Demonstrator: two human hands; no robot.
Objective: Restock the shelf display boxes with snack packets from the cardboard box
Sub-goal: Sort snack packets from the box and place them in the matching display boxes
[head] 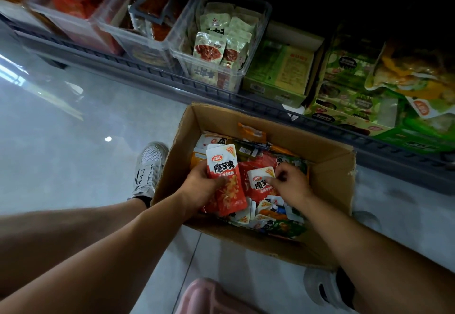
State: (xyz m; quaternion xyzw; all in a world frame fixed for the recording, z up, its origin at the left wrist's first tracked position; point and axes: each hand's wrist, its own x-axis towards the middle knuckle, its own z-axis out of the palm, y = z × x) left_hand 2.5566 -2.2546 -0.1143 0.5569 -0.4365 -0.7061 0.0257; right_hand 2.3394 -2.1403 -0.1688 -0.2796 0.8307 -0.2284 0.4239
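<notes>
A shop: a low wire-fronted shelf [172, 77] carries clear display bins [216, 67] and cartons of packaged snacks [278, 72].

Red-white snack packets [225, 178] heaped loose in open cardboard box [330, 173].

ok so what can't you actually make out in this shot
Head view only:
Packets behind the red packet in the left hand: the front one covers them, count unclear.
Corner of the white-topped packet: under the pinching right hand.
Cardboard box floor: buried under loose packets.
Left clear bins: blurred, contents just red shapes.
Above the shelf: too dark.
</notes>
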